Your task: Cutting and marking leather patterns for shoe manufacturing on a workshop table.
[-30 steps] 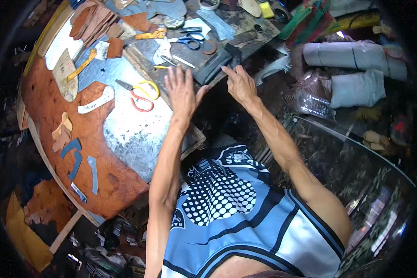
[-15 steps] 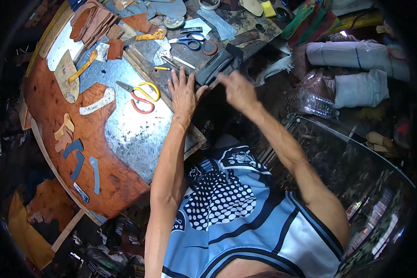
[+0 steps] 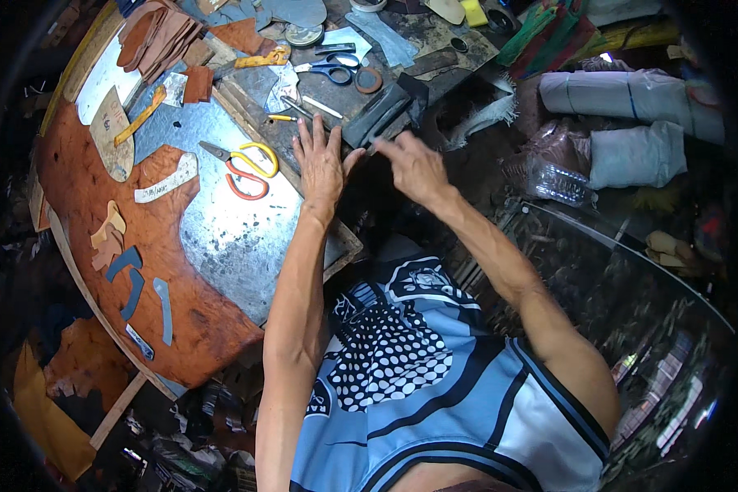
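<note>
My left hand point(image 3: 321, 168) lies flat with fingers spread at the bench edge, its thumb pointing right. A folded dark leather piece point(image 3: 377, 113) lies just beyond that thumb. To the right, my right hand point(image 3: 418, 170) is bent closed, its index finger reaching toward the left thumb. A small thin thing shows at its fingertips, too small to name. Scissors point(image 3: 250, 168) with yellow and red handles rest on the metal sheet point(image 3: 230, 238) left of my left hand. A yellow-ended pen point(image 3: 283, 118) and a white stick point(image 3: 322, 107) lie just past its fingertips.
Blue-handled scissors point(image 3: 336, 67) and a round brown disc point(image 3: 368, 79) lie farther back. A brown hide point(image 3: 82, 213) with several cut pieces covers the left side. Stacked brown leather point(image 3: 168, 41) sits at the back left. Wrapped rolls point(image 3: 631, 102) are at the right.
My right hand has moved slightly down and its fingers have loosened, the index finger now reaching out. The left hand stays nearly in place. The view has shifted slightly.
</note>
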`<action>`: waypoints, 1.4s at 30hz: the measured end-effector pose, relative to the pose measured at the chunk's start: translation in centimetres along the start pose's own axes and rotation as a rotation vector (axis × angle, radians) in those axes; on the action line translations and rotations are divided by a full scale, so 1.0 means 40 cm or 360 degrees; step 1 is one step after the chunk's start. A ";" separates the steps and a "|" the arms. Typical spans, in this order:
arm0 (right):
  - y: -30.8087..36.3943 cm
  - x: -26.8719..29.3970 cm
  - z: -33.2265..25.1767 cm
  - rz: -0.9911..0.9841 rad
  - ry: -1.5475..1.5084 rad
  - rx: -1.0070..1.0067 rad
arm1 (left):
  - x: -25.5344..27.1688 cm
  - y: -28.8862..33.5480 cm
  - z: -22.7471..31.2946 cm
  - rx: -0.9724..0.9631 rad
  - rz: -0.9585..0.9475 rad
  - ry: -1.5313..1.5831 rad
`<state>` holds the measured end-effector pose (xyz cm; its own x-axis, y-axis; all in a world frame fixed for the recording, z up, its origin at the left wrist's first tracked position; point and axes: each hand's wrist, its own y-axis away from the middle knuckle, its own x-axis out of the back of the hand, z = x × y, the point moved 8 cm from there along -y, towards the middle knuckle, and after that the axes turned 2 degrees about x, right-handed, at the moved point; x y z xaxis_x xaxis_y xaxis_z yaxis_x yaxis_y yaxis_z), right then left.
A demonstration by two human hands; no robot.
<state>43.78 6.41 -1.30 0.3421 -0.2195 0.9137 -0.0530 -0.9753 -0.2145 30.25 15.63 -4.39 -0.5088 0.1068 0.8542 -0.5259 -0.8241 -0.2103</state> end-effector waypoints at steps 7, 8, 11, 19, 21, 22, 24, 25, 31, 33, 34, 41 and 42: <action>-0.011 -0.002 -0.007 -0.0004 -0.0013 -0.0080 | -0.002 0.000 -0.002 -0.0008 -0.0001 -0.0020; -0.022 0.016 0.054 0.0057 0.0024 -0.0273 | -0.001 0.001 0.000 -0.0010 -0.0008 -0.0027; -0.015 0.009 0.023 0.0058 -0.0020 -0.0183 | 0.002 0.004 -0.002 -0.0011 -0.0013 0.0002; 0.007 -0.020 -0.013 -0.0040 -0.0135 -0.0111 | 0.002 0.007 -0.005 -0.0005 -0.0049 -0.0017; -0.022 0.014 0.074 0.0085 -0.0024 -0.0352 | 0.000 0.008 -0.006 -0.0003 -0.0041 -0.0013; -0.027 0.023 0.089 0.0116 -0.0035 -0.0368 | -0.002 0.005 -0.002 -0.0007 -0.0046 -0.0022; -0.009 0.005 0.049 0.0077 -0.0074 -0.0227 | -0.003 0.007 0.001 -0.0013 -0.0053 -0.0030; 0.005 -0.008 -0.005 0.0011 -0.0101 -0.0069 | 0.000 0.012 -0.003 -0.0012 -0.0038 -0.0018; -0.001 -0.002 0.042 -0.0065 -0.0054 -0.0187 | -0.008 0.013 0.007 -0.0012 -0.0038 -0.0002; -0.001 0.010 0.038 0.0088 -0.0069 -0.0101 | -0.013 0.004 0.005 0.0001 -0.0039 0.0020; -0.021 0.035 0.089 0.0181 -0.0029 -0.0236 | -0.012 0.002 0.006 0.0000 -0.0040 0.0018; -0.069 0.020 0.036 -0.0118 0.0008 -0.0338 | 0.012 0.020 -0.011 0.0097 0.0116 0.0000; -0.055 0.063 0.076 0.0061 0.0045 -0.0380 | 0.033 0.002 0.017 0.0143 0.0084 0.0086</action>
<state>47.60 8.07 0.42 0.3094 -0.2541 0.9164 -0.2870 -0.9437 -0.1648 29.99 15.31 -2.96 -0.5716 0.0900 0.8156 -0.4357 -0.8756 -0.2087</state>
